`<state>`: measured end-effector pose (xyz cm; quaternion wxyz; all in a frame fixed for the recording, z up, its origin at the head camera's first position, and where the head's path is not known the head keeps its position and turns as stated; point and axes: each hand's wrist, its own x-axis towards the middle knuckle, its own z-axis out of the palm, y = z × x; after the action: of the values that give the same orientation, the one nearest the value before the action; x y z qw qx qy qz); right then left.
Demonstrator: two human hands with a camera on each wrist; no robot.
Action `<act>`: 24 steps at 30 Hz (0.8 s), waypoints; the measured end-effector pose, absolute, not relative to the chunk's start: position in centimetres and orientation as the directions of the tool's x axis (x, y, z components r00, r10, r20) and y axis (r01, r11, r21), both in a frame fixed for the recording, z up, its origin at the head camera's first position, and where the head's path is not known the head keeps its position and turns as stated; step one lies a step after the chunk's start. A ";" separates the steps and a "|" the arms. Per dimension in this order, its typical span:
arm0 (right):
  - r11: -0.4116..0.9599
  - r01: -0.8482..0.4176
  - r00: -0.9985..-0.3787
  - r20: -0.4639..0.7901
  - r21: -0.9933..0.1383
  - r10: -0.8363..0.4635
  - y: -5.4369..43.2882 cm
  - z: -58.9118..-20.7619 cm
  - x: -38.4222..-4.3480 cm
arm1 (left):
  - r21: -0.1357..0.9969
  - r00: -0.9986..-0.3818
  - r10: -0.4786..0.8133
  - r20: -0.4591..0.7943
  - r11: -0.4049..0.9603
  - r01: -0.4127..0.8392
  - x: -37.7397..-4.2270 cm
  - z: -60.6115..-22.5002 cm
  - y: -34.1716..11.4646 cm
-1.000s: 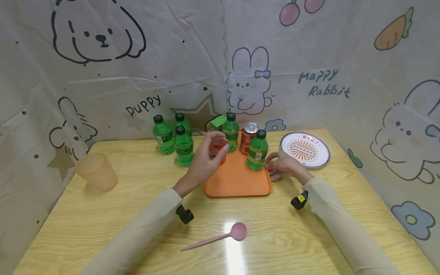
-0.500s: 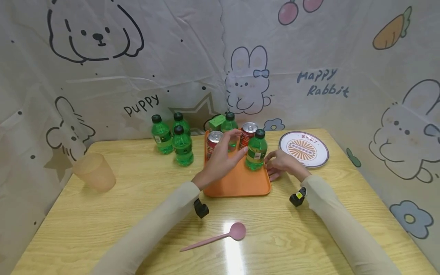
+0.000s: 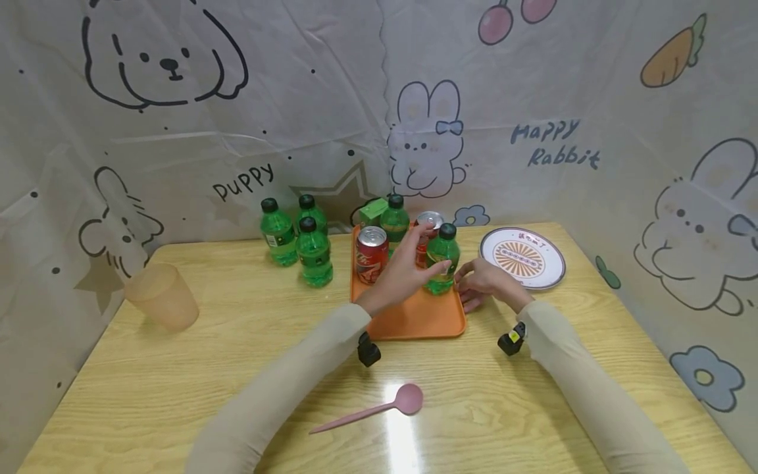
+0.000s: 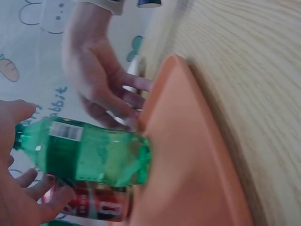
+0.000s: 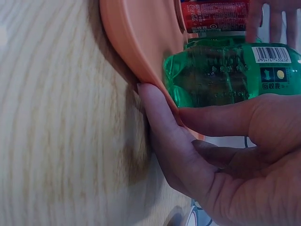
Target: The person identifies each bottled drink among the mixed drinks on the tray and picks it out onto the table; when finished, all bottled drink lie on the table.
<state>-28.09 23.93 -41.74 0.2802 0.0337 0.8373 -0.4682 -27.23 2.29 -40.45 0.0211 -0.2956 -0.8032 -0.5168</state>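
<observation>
An orange tray carries two red soda cans, the left one and the right one, and two green plastic bottles. My left hand reaches over the tray with its thumb and fingers spread about the front green bottle. In the left wrist view, a gap shows between this hand and the bottle. At the tray's right side, my right hand pinches the rim between thumb and finger, clearest in the right wrist view. The back green bottle stands behind the cans.
Three green bottles stand left of the tray. A small green box is behind it. A patterned plate lies to the right, an orange cup sits far left, and a pink spoon lies in front.
My left hand has moved right, away from the left soda can, which now shows fully on the tray, and over to the front green bottle. My right hand has stayed at the tray's rim.
</observation>
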 end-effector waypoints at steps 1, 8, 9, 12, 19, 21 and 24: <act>0.562 0.316 -0.839 -0.502 -0.765 -0.210 24.0 -41.7 -28.2 | 0.818 -0.830 0.456 0.321 0.308 0.486 -27.3 -40.7 2.4; 0.566 0.314 -0.834 -0.507 -0.762 -0.220 24.2 -41.5 -28.2 | 0.844 -0.859 0.468 0.208 0.357 0.400 -28.1 -42.4 3.6; 0.566 0.317 -0.832 -0.509 -0.761 -0.218 24.2 -41.5 -28.2 | 0.849 -0.861 0.464 0.207 0.351 0.394 -28.2 -42.7 3.7; 0.567 0.316 -0.833 -0.509 -0.761 -0.218 24.2 -41.6 -28.3 | 0.850 -0.870 0.441 0.221 0.350 0.393 -28.3 -43.3 4.2; 0.584 0.296 -0.836 -0.501 -0.756 -0.224 23.9 -41.3 -28.2 | 0.860 -0.887 0.388 0.250 0.333 0.387 -28.4 -43.6 4.7; 0.568 0.302 -0.836 -0.499 -0.766 -0.229 24.0 -41.3 -28.1 | 0.879 -0.888 0.394 0.238 0.302 0.370 -28.5 -43.6 4.7; 0.542 0.310 -0.835 -0.496 -0.781 -0.237 24.2 -41.6 -27.8 | 0.900 -0.878 0.427 0.215 0.263 0.348 -28.5 -43.7 4.3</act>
<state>-27.82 24.15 -41.62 0.2862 0.0222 0.8301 -0.4780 -28.51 4.32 -43.74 -0.0357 -0.2441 -0.7939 -0.5558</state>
